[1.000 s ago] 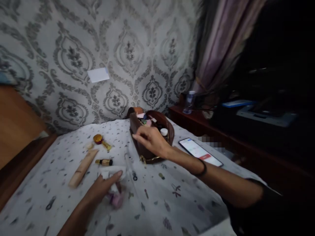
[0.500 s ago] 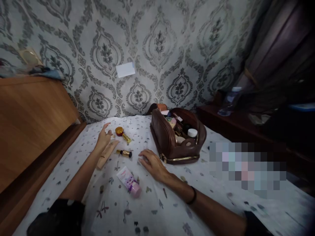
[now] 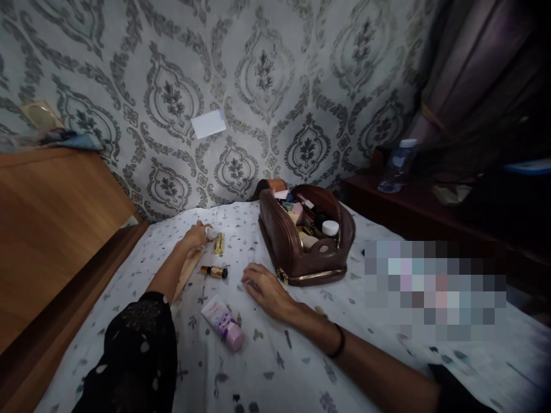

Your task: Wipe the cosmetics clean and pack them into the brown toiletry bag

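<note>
My left hand (image 3: 196, 235) reaches over the far left of the bed, its fingers curled round a small whitish thing (image 3: 210, 233), too blurred to name. Just beside it lies a gold tube (image 3: 219, 243). A long beige item (image 3: 186, 272) is partly hidden under my left wrist. Nearer me are a small gold bottle with a black end (image 3: 214, 272) and a white tube with a pink cap (image 3: 222, 322). My right hand (image 3: 267, 289) rests on the sheet with loosely bent fingers, holding nothing, left of an unzipped brown cosmetic bag (image 3: 316, 269).
Several cosmetics fill the bag, among them a white-lidded jar (image 3: 330, 228). A wooden cabinet (image 3: 60, 223) borders the bed on the left. On the right, a plastic bottle (image 3: 396, 166) stands on a dark ledge (image 3: 370, 192). Patterned wallpaper (image 3: 262, 69) rises behind.
My left hand has moved right, to beside the gold tube, and its fingers have curled. The amber round piece near that tube no longer shows. My right hand stays resting on the sheet.
</note>
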Demonstrator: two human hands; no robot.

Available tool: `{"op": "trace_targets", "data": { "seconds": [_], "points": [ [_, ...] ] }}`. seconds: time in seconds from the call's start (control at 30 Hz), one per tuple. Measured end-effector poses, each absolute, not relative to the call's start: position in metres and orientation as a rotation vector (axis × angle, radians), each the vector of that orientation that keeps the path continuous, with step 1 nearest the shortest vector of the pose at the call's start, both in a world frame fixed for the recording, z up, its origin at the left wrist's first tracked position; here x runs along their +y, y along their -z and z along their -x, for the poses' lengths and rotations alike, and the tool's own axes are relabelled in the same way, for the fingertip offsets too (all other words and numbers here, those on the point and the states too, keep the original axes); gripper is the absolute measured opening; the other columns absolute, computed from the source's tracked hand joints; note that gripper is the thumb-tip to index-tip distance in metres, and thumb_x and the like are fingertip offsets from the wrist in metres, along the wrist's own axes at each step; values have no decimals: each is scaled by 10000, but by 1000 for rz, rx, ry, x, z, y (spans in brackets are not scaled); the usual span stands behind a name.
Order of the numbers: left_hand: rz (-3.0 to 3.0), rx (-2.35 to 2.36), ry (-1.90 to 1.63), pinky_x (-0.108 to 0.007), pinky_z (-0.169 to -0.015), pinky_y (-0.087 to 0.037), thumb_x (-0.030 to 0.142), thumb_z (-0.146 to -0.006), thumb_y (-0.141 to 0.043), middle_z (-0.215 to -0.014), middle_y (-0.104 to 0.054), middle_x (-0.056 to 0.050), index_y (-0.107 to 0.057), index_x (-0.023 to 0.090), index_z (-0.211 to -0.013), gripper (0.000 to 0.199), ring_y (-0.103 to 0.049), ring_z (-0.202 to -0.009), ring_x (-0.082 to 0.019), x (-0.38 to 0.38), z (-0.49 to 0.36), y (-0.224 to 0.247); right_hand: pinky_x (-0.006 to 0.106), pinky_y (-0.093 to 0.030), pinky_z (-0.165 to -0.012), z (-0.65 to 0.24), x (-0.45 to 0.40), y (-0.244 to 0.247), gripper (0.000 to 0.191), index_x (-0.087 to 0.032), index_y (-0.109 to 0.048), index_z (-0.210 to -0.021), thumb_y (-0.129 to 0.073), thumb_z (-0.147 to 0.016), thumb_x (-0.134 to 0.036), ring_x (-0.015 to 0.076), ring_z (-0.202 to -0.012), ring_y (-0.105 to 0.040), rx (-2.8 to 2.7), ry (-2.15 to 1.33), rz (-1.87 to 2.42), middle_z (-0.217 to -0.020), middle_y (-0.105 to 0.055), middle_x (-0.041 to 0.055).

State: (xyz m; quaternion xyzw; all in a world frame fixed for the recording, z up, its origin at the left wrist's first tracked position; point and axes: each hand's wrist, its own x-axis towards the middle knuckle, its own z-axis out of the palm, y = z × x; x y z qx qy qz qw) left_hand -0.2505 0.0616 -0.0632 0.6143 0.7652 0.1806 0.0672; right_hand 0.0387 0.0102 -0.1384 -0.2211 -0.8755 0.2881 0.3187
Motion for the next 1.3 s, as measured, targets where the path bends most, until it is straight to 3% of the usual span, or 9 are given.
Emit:
{"op": "trace_targets", "data": {
  "seconds": [0.2, 0.33, 0.43, 0.5, 0.8, 0.93, 1.1, 1.2, 1.3],
  "points": [
    [-1847, 2126, -763, -444, -1040, -457, 166, -785, -632, -1140, -644, -109, -660, 149, -1152, 369, -595, -1148, -298, 24, 233, 50, 416, -515, -901, -39, 10, 138, 217, -182, -643, -1081, -572, -876, -177, 245, -998, -625, -2120, -906, 591, -1042, -658, 111],
    [-1892, 1812, -845, -362, -992, -508, 239, -833, -604, -1223, -641, -59, -588, 212, -1293, 461, -608, -1148, -238, -30, 186, 46, 370, -551, -791, -35, 7, 133, 381, -217, -606, -1190, -660, -859, -397, 223, -971, -664, -1647, -1521, 543, -1133, -644, 102],
    [-1966, 1517, -898, -396, -1044, -462, 312, -873, -638, -1262, -622, -74, -612, 233, -1278, 413, -565, -1203, -264, -69, 147, 46, 307, -548, -692, -33, 3, 129, 469, -212, -638, -1082, -697, -808, -588, 196, -870, -701, -1222, -2066, 426, -1013, -679, 69],
    [-1983, 1500, -953, -426, -1097, -410, 312, -916, -597, -1286, -614, -78, -596, 253, -1303, 392, -522, -1261, -270, -87, 129, 49, 247, -518, -624, -34, 2, 128, 488, -200, -659, -1004, -778, -735, -590, 159, -769, -701, -1115, -2226, 361, -911, -697, 38],
    [-1840, 1596, -1171, -371, -1072, -441, 347, -952, -564, -1303, -598, -81, -524, 237, -1341, 407, -553, -1238, -216, -96, 119, 81, 228, -549, -708, -38, -2, 131, 447, -225, -684, -1068, -874, -691, -370, 109, -817, -669, -1212, -2108, 354, -1013, -673, 3],
    [-1630, 1611, -1231, -349, -1017, -477, 378, -940, -555, -1185, -659, -61, -565, 231, -1267, 358, -608, -1135, -207, -95, 110, 77, 263, -565, -763, -40, -1, 130, 433, -248, -664, -1083, -862, -705, -317, 116, -835, -677, -1377, -1965, 373, -1101, -648, 7],
    [-1350, 1740, -1306, -325, -986, -490, 361, -909, -598, -1128, -680, -56, -630, 211, -1072, 224, -624, -1081, -204, -97, 111, 71, 319, -562, -852, -43, -4, 125, 440, -248, -632, -1079, -858, -705, -305, 156, -900, -690, -1578, -1856, 339, -1015, -682, 9],
    [-1068, 1756, -1367, -275, -766, -548, 425, -861, -660, -1003, -690, -41, -640, 205, -970, 246, -659, -901, -182, -97, 114, 72, 355, -560, -882, -42, -9, 123, 456, -243, -614, -1104, -848, -723, -335, 180, -928, -691, -1658, -1806, 317, -1015, -694, 26],
    [-780, 1655, -1386, -235, -496, -477, 520, -794, -704, -755, -638, 9, -632, 199, -960, 368, -600, -605, -138, -93, 116, 76, 390, -561, -912, -42, -13, 121, 474, -243, -605, -1131, -837, -739, -371, 207, -972, -692, -1709, -1781, 300, -1056, -687, 46]
  ]
}}
